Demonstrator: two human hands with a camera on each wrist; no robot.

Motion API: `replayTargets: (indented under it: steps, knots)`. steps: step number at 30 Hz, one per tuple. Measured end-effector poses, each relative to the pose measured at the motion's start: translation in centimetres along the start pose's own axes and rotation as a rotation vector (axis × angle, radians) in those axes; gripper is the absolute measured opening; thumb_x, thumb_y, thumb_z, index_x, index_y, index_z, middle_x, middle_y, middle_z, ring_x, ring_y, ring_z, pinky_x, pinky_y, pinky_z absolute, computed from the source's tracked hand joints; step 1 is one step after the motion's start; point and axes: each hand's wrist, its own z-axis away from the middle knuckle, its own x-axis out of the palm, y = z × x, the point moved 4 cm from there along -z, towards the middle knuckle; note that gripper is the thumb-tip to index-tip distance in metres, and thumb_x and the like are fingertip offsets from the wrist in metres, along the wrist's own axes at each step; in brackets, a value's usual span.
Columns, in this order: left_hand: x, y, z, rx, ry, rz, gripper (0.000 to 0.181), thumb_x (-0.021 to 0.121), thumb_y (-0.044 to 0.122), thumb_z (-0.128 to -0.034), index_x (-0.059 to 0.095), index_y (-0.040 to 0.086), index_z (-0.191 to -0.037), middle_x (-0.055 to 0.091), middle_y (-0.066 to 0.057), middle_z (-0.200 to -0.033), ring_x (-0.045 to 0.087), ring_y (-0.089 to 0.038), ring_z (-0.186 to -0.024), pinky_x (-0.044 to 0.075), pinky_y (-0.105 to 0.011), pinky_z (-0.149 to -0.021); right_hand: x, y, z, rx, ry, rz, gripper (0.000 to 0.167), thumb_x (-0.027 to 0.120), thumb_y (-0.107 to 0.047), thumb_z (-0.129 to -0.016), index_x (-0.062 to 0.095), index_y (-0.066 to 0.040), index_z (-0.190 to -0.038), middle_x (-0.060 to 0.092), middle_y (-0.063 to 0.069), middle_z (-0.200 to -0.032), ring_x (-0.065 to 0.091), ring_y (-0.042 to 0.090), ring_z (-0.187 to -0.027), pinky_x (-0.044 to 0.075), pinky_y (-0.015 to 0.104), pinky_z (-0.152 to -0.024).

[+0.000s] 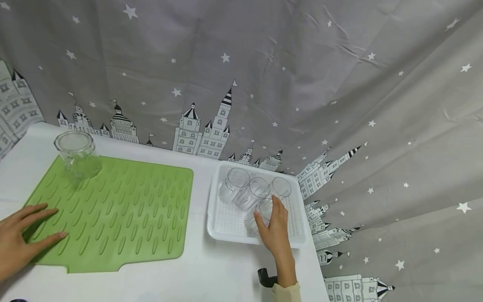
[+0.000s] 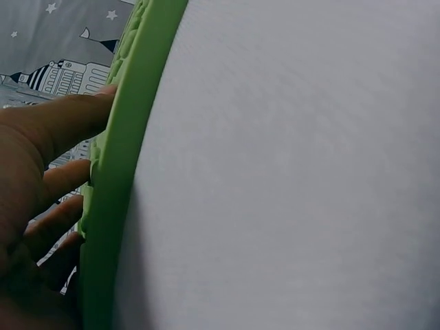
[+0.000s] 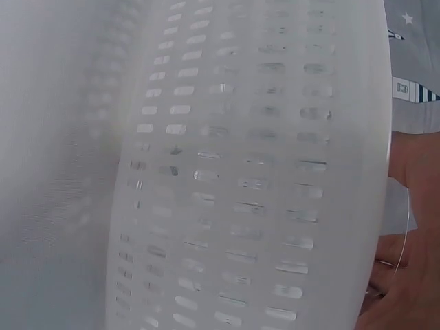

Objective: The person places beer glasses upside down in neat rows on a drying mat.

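Note:
My left hand (image 1: 19, 237) rests with fingers spread on the left edge of a green drying mat (image 1: 132, 209). In the left wrist view its fingers lie along the thick mat edge (image 2: 130, 130). A clear glass mug (image 1: 81, 157) stands on the mat's far left corner. My right hand (image 1: 275, 228) reaches into a white plastic basket (image 1: 222, 233) and holds the nearest clear glass (image 1: 254, 220) between thumb and fingers. Several other glasses (image 1: 235, 184) stand behind it in the basket. The right wrist view mostly shows the slotted basket wall (image 3: 240, 172), which hides much of the grip.
A white cloth (image 1: 181, 281) covers the table. Beside my right wrist lies a black curved object (image 1: 266, 278). A grey curtain (image 1: 264, 63) with stars and castles hangs behind the table and along its right side.

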Motion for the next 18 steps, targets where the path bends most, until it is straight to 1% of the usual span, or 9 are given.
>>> replayTargets:
  steps: [5, 8, 15, 18]
  knots:
    - [0.1, 0.0, 0.1, -0.046, -0.043, -0.022, 0.081, 0.093, 0.035, -0.0826, 0.059, -0.01, -0.141, 0.045, -0.041, -0.153, 0.035, -0.065, -0.149, 0.018, -0.079, -0.13, -0.2, 0.3, 0.0, 0.034, -0.004, -0.012, 0.084, 0.079, -0.033, -0.098, 0.036, -0.006, -0.166, 0.042, 0.025, -0.163, 0.04, 0.042, -0.155, 0.041, 0.067, -0.127]
    - [0.2, -0.2, 0.2, -0.056, -0.058, -0.029, 0.083, 0.094, 0.035, -0.0821, 0.058, -0.009, -0.142, 0.044, -0.04, -0.155, 0.033, -0.064, -0.151, 0.018, -0.079, -0.129, -0.5, 0.6, 0.0, 0.055, -0.001, -0.003, 0.086, 0.082, -0.036, -0.096, 0.038, -0.008, -0.165, 0.047, 0.024, -0.156, 0.047, 0.042, -0.15, 0.045, 0.066, -0.124]
    - [0.2, -0.7, 0.2, -0.026, -0.033, -0.018, 0.081, 0.095, 0.032, -0.0796, 0.061, -0.008, -0.141, 0.047, -0.039, -0.152, 0.037, -0.064, -0.148, 0.02, -0.078, -0.13, -0.9, 1.1, 0.0, 0.077, 0.004, -0.024, 0.09, 0.088, -0.035, -0.091, 0.041, -0.011, -0.164, 0.058, 0.022, -0.146, 0.059, 0.039, -0.137, 0.053, 0.063, -0.114]
    - [0.1, -0.7, 0.2, -0.023, -0.035, -0.014, 0.082, 0.095, 0.032, -0.0795, 0.061, -0.007, -0.142, 0.046, -0.039, -0.155, 0.035, -0.063, -0.15, 0.019, -0.077, -0.131, -0.9, 1.2, 0.0, 0.077, 0.013, -0.022, 0.09, 0.089, -0.034, -0.09, 0.043, -0.011, -0.163, 0.06, 0.02, -0.144, 0.061, 0.037, -0.134, 0.055, 0.061, -0.112]
